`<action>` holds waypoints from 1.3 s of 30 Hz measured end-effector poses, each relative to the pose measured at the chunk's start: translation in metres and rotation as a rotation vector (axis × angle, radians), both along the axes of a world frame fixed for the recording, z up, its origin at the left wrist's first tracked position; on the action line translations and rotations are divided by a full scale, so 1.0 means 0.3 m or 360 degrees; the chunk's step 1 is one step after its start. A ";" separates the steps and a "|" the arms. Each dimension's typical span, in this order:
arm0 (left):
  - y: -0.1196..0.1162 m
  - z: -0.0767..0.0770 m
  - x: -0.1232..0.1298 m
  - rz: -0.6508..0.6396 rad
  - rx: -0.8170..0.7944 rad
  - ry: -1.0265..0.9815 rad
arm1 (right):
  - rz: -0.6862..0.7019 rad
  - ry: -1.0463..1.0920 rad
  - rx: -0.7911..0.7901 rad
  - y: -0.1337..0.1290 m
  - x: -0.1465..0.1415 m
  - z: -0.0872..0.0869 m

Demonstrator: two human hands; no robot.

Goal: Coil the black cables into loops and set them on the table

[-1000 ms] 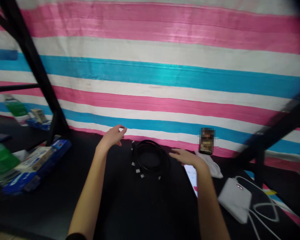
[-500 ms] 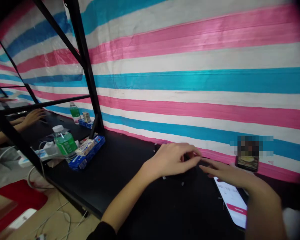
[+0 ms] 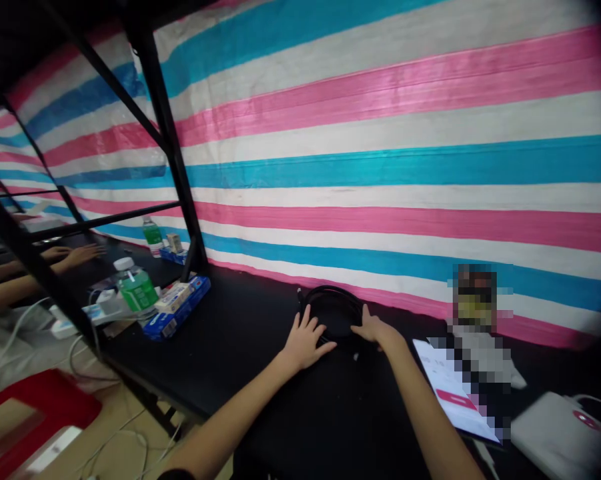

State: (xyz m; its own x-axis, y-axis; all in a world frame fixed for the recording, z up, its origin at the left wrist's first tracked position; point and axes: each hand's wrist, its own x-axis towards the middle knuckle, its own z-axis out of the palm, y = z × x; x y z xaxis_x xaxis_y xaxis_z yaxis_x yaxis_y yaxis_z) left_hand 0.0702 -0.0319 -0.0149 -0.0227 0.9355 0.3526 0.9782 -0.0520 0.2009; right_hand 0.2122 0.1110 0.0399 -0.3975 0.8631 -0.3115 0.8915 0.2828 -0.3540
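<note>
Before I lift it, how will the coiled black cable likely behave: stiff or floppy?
The black cable will probably bend and sag, because it is thin and looped. It may spring a little, since the loops hold a smooth curve. The loops could spread: no tie shows, though the left hand covers part.

Nothing reads clearly here! By the table's [image 3: 220, 377] left edge, the green bottle label [image 3: 137, 292] shows pale characters, too small to make out; white lettering on the blue box [image 3: 189, 308] alongside is lost in blur. Over on the table's right-hand side, the phone screen's [image 3: 441, 381] grey marks are too faint to read.
</note>
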 end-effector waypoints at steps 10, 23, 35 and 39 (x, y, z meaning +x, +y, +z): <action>-0.079 0.009 -0.121 0.0113 0.0023 0.0147 | -0.0001 0.0538 0.0379 0.037 0.032 -0.155; -0.351 -0.009 -0.421 0.0741 0.0129 0.0201 | 0.0024 0.0601 0.0421 -0.059 0.072 -0.147; -0.342 -0.016 -0.472 0.0856 0.0248 0.0288 | 0.0067 0.0582 0.0509 -0.123 0.071 -0.141; -0.318 -0.014 -0.509 0.0885 0.0268 0.0315 | 0.0068 0.0598 0.0525 -0.126 0.072 -0.140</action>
State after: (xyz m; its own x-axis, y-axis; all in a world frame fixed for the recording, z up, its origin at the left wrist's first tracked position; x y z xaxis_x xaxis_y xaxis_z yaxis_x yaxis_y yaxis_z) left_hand -0.0825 -0.1274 -0.0191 -0.4104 0.7334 0.5419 0.8859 0.4615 0.0462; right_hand 0.2338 0.0732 -0.0021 -0.4672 0.8719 0.1466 0.7047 0.4673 -0.5339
